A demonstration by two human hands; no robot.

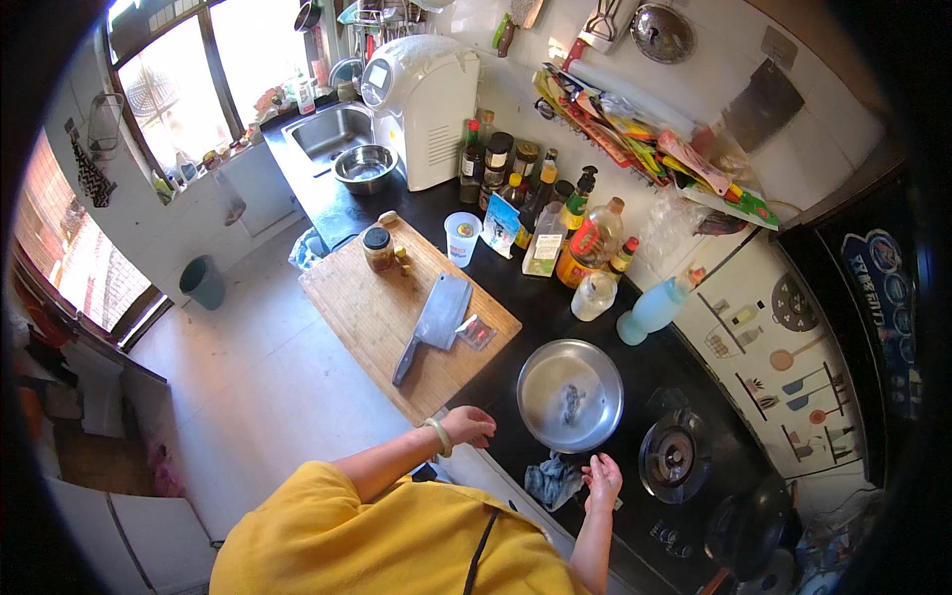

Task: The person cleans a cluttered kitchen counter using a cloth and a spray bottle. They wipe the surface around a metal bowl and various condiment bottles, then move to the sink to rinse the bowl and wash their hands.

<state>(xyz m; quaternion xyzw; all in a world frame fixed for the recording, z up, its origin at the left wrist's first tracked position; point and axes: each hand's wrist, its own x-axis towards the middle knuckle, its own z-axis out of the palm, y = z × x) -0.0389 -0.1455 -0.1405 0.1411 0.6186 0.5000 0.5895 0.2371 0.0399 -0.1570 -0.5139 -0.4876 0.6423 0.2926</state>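
A shallow stainless steel basin (535, 372) sits on the black countertop before me. A dark patch shows at its middle; whether it is a reflection or contents, I cannot tell. Left of the basin, my left hand (470, 426), with a pale bangle at the wrist, hovers with loosely bent fingers and holds nothing visible. My right hand (602, 480) is just below the basin's near rim, fingers slightly apart, with no object seen in it. Between my hands lies a crumpled blue-grey cloth (552, 482). A cleaver (440, 316) rests on the wooden cutting board (357, 297) beside a small clear packet (476, 332).
A dark-lidded jar (379, 251) stands on the board. Behind are a plastic cup (462, 238), several sauce bottles, a white jar (595, 296) and a blue bottle (654, 309). Right of the basin is a gas burner (675, 455), with a black wok (747, 524) nearer.
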